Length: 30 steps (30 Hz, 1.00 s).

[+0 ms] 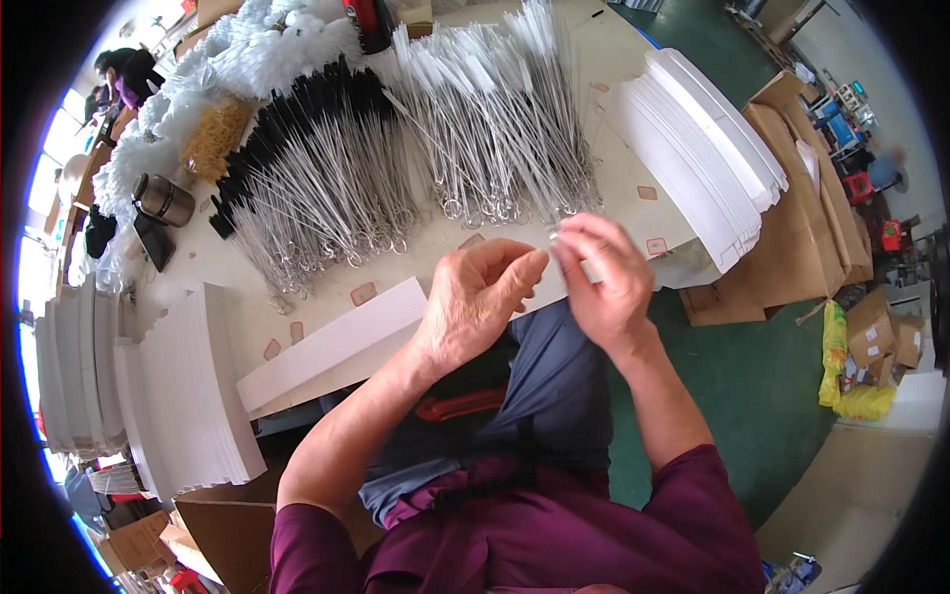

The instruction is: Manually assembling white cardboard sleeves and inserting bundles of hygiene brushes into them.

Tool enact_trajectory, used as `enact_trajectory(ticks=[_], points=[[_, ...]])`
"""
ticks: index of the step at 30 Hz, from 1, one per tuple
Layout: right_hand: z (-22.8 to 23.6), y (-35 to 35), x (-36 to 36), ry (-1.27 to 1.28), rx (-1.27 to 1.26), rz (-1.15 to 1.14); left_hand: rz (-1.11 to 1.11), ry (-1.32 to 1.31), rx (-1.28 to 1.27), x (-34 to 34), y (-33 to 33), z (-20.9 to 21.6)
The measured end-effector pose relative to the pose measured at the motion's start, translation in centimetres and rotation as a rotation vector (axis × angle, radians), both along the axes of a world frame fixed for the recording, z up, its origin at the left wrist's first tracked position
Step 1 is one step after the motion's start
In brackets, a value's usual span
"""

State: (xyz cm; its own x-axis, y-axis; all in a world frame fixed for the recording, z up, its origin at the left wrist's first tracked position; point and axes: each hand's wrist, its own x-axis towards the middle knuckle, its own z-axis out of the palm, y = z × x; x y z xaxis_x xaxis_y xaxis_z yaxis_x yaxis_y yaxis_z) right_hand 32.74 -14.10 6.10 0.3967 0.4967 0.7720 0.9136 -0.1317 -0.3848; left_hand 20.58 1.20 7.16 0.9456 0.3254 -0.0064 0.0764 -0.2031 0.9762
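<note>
Both hands are held close together over the front edge of the table. My left hand (pixel 473 297) is closed, thumb against curled fingers; whatever it may hold is hidden. Beside it, my right hand (pixel 609 282) pinches with its fingertips, slightly blurred, at a tiny pale thing too small to name. Just beyond the fingers lie the wire loop ends of a pile of thin white-bristled brushes (pixel 495 109). Left of that pile spreads a heap of black-bristled brushes (pixel 327 158), loops toward me. A long flat white box (pixel 336 342) rests at the table edge beside my left forearm.
Stacked white cartons (pixel 693 148) fill the table's right end, with more white cartons (pixel 193 386) at left. Clear plastic bags (pixel 267 49), a metal cup (pixel 163 200) and a phone (pixel 155 243) sit at back left. A cardboard box (pixel 802 198) stands right.
</note>
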Motion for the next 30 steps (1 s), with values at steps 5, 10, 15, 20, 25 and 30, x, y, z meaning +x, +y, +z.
enact_trajectory(ticks=[5, 10, 15, 20, 25, 30], points=[[-0.9, 1.1, -1.3, 0.084, -0.013, 0.139, 0.015, 0.041, -0.486, 0.0, 0.7, -0.3], [-1.5, 2.5, -2.7, 0.093, -0.084, 0.268, 0.066, 0.04, -0.583, -1.5, 2.0, -1.4], [-1.3, 3.6, -3.0, 0.186, -0.005, 0.369, 0.145, 0.058, -0.673, -2.6, 3.1, -1.0], [-0.7, 5.1, -1.2, 1.611, 0.129, 0.435, 0.125, -0.012, -0.87, -3.2, 3.4, -0.8], [-0.3, 10.1, 0.3, 1.742, 0.216, 0.617, 0.174, -0.018, -0.989, -3.8, 2.7, -0.8], [0.3, 11.5, 0.2, 1.701, 0.232, 0.691, 0.242, 0.017, -1.001, -4.8, 2.8, -1.6]])
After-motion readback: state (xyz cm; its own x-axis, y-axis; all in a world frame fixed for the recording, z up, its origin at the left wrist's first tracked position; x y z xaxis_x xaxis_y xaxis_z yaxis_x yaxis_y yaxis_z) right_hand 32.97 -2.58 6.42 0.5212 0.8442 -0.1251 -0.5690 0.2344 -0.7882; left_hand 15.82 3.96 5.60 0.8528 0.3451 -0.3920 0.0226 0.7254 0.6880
